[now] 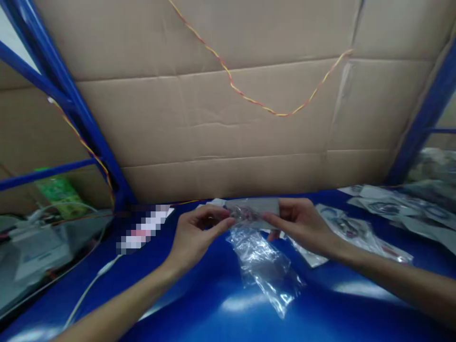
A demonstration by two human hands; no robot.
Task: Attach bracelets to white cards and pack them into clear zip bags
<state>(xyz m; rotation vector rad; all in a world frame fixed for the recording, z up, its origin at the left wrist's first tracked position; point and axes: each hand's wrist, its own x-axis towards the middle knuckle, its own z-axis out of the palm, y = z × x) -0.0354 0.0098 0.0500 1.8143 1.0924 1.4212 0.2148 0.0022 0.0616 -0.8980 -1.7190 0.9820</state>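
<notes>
Both hands hold a small clear plastic bag [269, 207] above the blue table, with a dark reddish coiled item inside that is too blurred to name. My left hand [194, 232] pinches the bag's left end between thumb and fingers. At its right end, my right hand [302, 225] grips with the thumb in front and the fingers behind. Below the hands lie crinkled clear plastic bags [263, 266] on the table. Just right of them, partly behind my right hand, are filled packets [351, 228] with dark contents showing through.
More flat packets [388, 207] with coiled items spread over the table's [213, 304] right side. At left are a pixelated object [144, 230] with a white cable [103, 270] and a grey surface holding a white box [42, 247]. Cardboard [228, 137] and blue posts [81, 114] stand behind.
</notes>
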